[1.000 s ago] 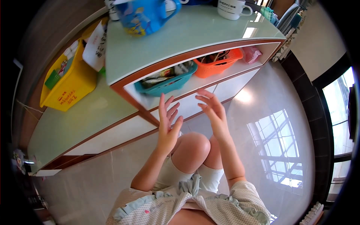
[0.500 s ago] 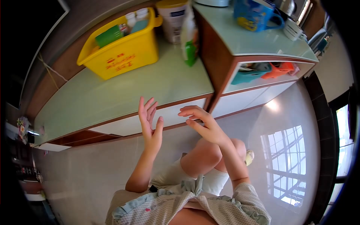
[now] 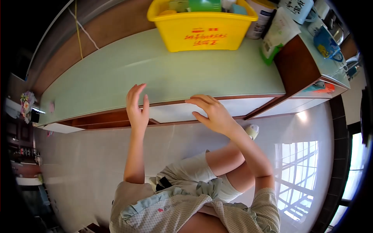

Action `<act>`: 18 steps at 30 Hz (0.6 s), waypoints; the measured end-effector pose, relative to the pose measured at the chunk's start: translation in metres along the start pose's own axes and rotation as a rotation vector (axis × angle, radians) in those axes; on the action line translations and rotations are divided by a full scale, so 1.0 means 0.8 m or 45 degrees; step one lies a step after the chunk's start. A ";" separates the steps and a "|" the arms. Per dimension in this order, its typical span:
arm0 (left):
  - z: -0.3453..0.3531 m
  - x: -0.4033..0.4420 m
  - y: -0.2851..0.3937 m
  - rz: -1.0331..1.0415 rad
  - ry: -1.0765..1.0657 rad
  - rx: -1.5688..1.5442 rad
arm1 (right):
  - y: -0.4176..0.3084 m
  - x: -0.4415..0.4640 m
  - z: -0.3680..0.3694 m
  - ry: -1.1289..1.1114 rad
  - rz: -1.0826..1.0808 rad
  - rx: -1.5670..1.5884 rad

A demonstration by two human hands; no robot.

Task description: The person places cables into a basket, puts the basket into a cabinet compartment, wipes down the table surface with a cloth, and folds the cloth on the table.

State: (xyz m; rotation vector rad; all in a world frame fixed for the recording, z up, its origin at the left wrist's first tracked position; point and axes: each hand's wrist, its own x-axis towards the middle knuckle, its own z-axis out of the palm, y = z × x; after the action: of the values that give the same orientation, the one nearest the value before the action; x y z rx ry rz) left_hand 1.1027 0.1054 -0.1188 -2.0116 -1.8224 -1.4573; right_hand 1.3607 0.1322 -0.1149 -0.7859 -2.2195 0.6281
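My left hand [image 3: 136,110] is raised in front of the cabinet's front edge, fingers stretched upward and thumb apart. To its right, my right hand [image 3: 213,113] hangs in the air with fingers bent toward the left and the thumb away from them. Neither holds anything. Nearest to both is the long low cabinet with a pale green glass top [image 3: 128,73]. Farther back on that top stands a yellow plastic basket [image 3: 204,33] with red writing. Inside it lies a green container [image 3: 204,5] among other items, partly cut off by the frame.
Right of the basket stand a white tub [image 3: 261,19] and a white-and-green pouch [image 3: 278,37]. A higher cabinet holds a blue mug [image 3: 326,43]. At the far left are flowers [image 3: 27,103]. Below lies a shiny tiled floor [image 3: 89,163]; cords [image 3: 79,27] hang on the wall.
The view has turned left, so the basket and higher cabinet appear farther right. My hands have moved farther apart, and the left one sits higher in view. Both stay empty.
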 end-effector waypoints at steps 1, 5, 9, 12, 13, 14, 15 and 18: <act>-0.014 0.002 -0.016 -0.028 0.040 -0.020 | -0.007 0.008 0.021 0.017 0.000 -0.050; -0.082 0.000 -0.108 0.079 -0.052 0.269 | -0.038 0.054 0.106 0.054 0.000 -0.295; -0.165 -0.004 -0.222 0.163 -0.074 0.525 | -0.078 0.119 0.200 0.135 -0.142 -0.463; -0.199 0.004 -0.279 0.277 -0.103 0.693 | -0.097 0.161 0.261 0.219 -0.316 -0.503; -0.205 0.010 -0.291 0.329 -0.118 0.756 | -0.105 0.176 0.279 0.197 -0.319 -0.511; -0.207 0.013 -0.298 0.320 -0.135 0.700 | -0.112 0.190 0.295 0.174 -0.324 -0.522; -0.207 0.014 -0.305 0.309 -0.151 0.644 | -0.120 0.206 0.314 0.150 -0.330 -0.532; -0.207 0.015 -0.311 0.318 -0.213 0.568 | -0.146 0.250 0.362 0.107 -0.389 -0.562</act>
State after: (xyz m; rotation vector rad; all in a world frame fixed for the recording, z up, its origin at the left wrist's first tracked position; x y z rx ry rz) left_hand 0.8055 0.0892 -0.1489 -2.0730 -1.6821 -0.7555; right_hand 0.9908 0.1284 -0.1405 -0.6461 -2.3640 -0.0467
